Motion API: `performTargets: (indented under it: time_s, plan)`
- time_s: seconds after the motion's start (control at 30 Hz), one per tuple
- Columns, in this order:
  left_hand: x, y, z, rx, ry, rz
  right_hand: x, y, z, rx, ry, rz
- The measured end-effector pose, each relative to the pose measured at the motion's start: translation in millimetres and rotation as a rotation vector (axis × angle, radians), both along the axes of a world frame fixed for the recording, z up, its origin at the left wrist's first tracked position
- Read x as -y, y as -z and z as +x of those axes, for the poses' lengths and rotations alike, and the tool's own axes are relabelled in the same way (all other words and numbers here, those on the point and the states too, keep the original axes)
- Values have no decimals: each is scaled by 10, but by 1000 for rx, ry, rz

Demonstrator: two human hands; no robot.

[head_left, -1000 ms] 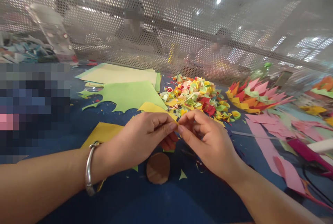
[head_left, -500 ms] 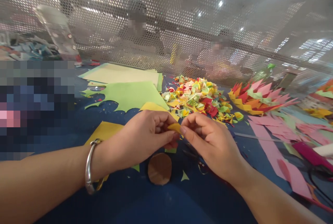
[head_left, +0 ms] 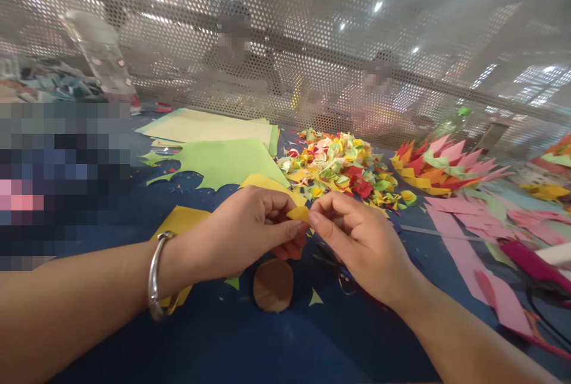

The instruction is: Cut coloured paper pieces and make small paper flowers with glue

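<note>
Between my two hands is a small yellow paper piece (head_left: 298, 213), pinched from both sides. My left hand (head_left: 254, 223), with a silver bangle at the wrist, grips its left end between thumb and fingers. The thumb and forefinger of my right hand (head_left: 357, 235) close on its right end. Below them lies a round brown disc (head_left: 273, 286) on the dark blue table. Yellow paper (head_left: 181, 222) sits partly under my left wrist. Past my hands is a sheet of light green paper (head_left: 232, 164) with scalloped cut edges.
A heap of small coloured paper pieces (head_left: 339, 164) stands beyond my hands. To its right is a spiky layered paper form (head_left: 446, 164). Pink paper strips (head_left: 464, 253) and a magenta tool (head_left: 530, 262) lie at the right. A perforated metal screen (head_left: 303, 63) rises behind.
The yellow piece has turned slightly, showing more of its face and a pointed shape. My hands have barely moved and keep their pinch on it.
</note>
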State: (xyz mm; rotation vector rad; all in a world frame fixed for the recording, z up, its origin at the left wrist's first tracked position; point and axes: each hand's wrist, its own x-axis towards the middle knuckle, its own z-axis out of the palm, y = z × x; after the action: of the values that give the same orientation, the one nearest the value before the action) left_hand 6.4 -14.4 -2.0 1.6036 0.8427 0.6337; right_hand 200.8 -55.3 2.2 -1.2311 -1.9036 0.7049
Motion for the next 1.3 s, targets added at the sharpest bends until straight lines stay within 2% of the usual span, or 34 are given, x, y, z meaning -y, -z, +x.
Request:
performTargets:
  time_s: [0.37,0.63,0.73,0.97,1.17,1.3]
  plan:
    - [-6,-7,-7,55,42,-102,-1,8,17,-47,-19,-77]
    - [12,-23,-20,-1,97,-212,12,20,-2,-34,-48,-82]
    - [-10,-10,-19,-5,97,-168,8,20,6,-27,-28,-42]
    - [9,-8,-29,-70,14,75,6,4,-3,-17,-49,18]
    - [16,3,-18,-57,6,57,-3,-8,-1,55,-5,80]
    - [3,1,-13,-3,-20,117,6,-5,-3,56,25,86]
